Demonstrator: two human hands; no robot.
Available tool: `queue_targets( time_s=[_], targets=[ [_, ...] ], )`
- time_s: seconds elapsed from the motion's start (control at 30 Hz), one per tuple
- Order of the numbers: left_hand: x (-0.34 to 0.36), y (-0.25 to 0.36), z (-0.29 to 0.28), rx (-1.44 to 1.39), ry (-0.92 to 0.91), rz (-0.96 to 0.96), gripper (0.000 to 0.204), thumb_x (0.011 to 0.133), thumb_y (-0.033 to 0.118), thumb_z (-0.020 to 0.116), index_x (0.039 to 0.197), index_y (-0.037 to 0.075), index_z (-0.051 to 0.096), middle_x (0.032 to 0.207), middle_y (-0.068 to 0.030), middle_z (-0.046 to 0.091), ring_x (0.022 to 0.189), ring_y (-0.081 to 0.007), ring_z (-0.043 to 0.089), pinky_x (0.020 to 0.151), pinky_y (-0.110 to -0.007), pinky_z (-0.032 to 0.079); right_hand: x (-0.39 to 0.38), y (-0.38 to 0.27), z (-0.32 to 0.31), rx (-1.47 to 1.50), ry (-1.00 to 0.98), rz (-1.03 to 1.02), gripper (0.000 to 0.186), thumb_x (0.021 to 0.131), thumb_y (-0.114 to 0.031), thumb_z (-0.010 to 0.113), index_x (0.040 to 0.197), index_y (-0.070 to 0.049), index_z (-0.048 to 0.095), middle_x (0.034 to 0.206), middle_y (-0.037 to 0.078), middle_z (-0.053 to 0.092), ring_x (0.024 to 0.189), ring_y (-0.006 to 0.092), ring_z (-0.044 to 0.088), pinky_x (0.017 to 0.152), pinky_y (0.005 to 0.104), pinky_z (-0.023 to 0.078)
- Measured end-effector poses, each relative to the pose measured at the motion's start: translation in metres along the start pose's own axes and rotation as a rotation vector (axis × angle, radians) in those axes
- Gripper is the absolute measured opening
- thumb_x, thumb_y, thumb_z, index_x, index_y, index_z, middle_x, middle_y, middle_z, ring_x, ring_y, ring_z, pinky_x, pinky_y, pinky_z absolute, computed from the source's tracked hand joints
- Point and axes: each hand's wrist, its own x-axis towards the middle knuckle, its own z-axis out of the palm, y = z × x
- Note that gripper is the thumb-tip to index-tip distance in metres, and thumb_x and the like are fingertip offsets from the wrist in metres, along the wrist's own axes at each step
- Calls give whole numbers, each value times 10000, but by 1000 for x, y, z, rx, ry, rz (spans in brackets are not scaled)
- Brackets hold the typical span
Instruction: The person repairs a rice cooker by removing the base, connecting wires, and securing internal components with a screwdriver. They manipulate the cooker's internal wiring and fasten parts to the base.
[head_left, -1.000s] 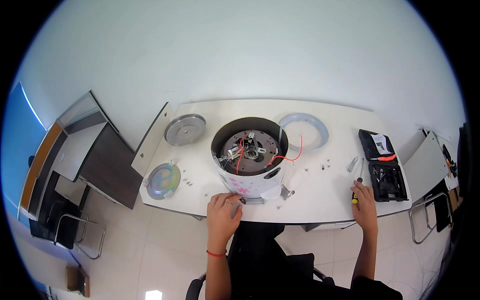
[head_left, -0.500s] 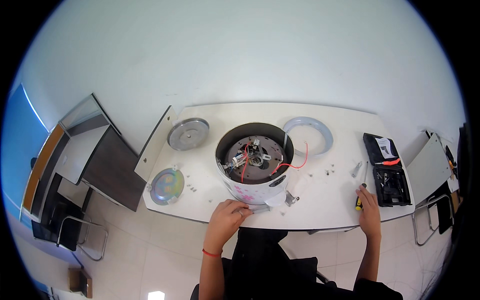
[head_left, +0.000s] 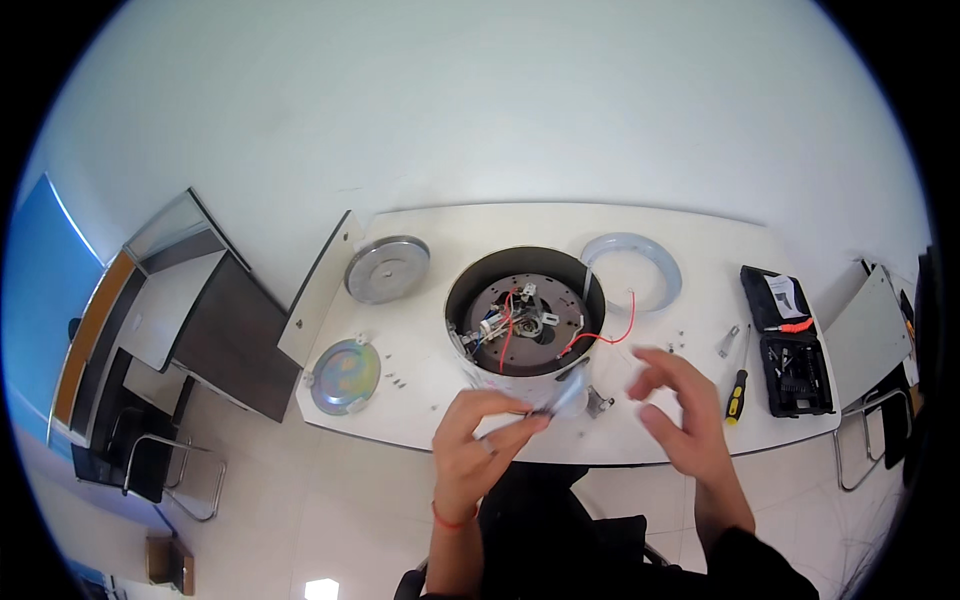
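Note:
My left hand (head_left: 475,440) pinches a blurred metallic strip (head_left: 560,395) in front of the cooker body (head_left: 480,270), whose open top shows a dark plate, wiring and red wires (head_left: 625,318). My right hand (head_left: 680,410) is open, fingers curved and apart, at the front right of the cooker. A yellow and black screwdriver (head_left: 737,395) lies on the table to the right of that hand, near a small clear part (head_left: 728,340). A small metal bracket (head_left: 598,400) sits between my hands.
On the white table (head_left: 490,225) are a silver disc (head_left: 387,270), an iridescent plate (head_left: 345,375), a pale ring (head_left: 665,270), several small screws (head_left: 398,382) and a black tool case (head_left: 785,375). Other desks (head_left: 220,330) and chairs stand either side; a wall is behind.
My left hand has lifted the metallic strip from the table edge. My right hand has let go of the screwdriver and moved left toward my left hand, its fingers spreading.

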Motion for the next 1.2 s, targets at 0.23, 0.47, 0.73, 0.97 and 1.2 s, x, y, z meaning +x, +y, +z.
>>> queue_targets(
  time_s=[0.23,0.47,0.73,0.97,1.2],
  targets=[
    [39,-14,13,212,31,229,339,651,32,864,972,140,862,953,-7,713,912,-203,683,748,-305,574,74,-9,26,175,-61,58,449,994,-89,688,1416,21,579,1008,86,678,895,139,649,828,292,526],
    [50,-37,15,232,-4,419,313,666,13,811,977,51,824,984,-39,708,941,-217,698,754,-319,613,121,-3,32,317,-197,307,261,1006,-148,699,1187,40,690,839,28,662,711,94,637,606,242,539],
    [50,-48,16,236,32,331,419,713,95,856,1118,42,765,1123,-67,717,1078,-271,673,903,-389,568,149,14,28,239,-284,310,168,1000,-70,676,1106,57,705,791,28,673,650,69,653,573,231,557],
    [-13,-69,14,130,240,-118,477,868,132,691,1330,34,626,1340,-171,623,1254,-362,556,1083,-463,444,146,11,46,-83,-267,153,167,868,-92,717,968,35,757,721,123,724,598,183,667,595,318,534],
    [-45,-87,35,121,267,-185,454,920,161,664,1356,43,610,1464,-204,523,1341,-369,490,1110,-482,423,141,20,58,-240,-281,-3,185,815,-89,764,975,5,775,735,133,735,596,214,679,582,315,507]
  ],
)
